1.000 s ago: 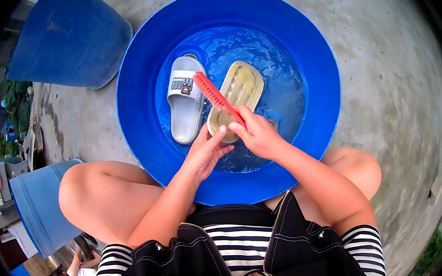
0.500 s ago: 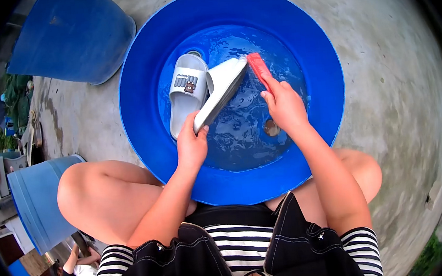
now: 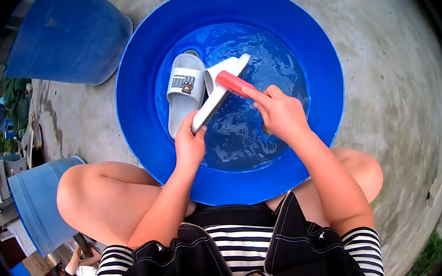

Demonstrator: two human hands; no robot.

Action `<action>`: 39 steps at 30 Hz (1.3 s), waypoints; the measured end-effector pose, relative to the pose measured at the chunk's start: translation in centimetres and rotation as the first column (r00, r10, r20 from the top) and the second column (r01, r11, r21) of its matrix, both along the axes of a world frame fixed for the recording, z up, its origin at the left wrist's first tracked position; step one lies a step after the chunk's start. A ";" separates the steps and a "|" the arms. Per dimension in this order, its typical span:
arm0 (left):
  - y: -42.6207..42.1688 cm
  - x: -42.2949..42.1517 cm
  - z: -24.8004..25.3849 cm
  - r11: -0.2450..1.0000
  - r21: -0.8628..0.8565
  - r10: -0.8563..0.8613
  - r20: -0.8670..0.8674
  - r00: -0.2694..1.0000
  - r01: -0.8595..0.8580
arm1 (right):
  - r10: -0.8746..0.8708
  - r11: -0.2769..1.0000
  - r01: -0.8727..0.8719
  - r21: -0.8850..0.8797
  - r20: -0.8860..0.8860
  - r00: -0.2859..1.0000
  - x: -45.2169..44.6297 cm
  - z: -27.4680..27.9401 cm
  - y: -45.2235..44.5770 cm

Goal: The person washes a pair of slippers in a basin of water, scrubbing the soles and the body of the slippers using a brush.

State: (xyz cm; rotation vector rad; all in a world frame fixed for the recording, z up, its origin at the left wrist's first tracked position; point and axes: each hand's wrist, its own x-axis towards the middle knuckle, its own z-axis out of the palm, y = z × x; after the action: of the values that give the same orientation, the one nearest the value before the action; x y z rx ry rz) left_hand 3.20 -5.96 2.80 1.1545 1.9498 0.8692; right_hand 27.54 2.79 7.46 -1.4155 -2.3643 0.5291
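Note:
My left hand [image 3: 189,144] grips the near end of a light grey slipper [image 3: 213,104], which is tilted on its side over the water. My right hand [image 3: 281,113] is closed round the handle of a red brush [image 3: 234,83]; its bristles face the slipper's side edge and seem to touch it. Left of these, a second grey slipper [image 3: 183,107] with a bear decoration lies upright in the blue tub [image 3: 141,103]. A small brown thing, mostly hidden by my right hand, shows in the water.
A large blue bucket [image 3: 68,41] stands at the upper left, and a lighter blue one [image 3: 48,200] is beside my knee. Concrete floor [image 3: 385,92] surrounds the tub. At the lower left, part of another person [image 3: 78,274] is visible.
The slipper in my left hand has turned from sole up onto its side. My right hand first moved away to the right, then brought the brush back left onto the slipper's edge.

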 end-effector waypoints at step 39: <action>-0.2 -0.2 0.4 0.993 -0.109 0.036 0.035 0.999 -0.032 | 0.176 0.984 -0.173 0.049 -0.056 0.983 -1.1 0.0 -2.3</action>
State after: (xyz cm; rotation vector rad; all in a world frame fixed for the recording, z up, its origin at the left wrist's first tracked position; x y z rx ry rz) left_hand 3.00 -6.20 3.22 1.0376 1.9664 0.7863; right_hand 26.41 0.45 7.46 -1.1635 -2.4494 0.5536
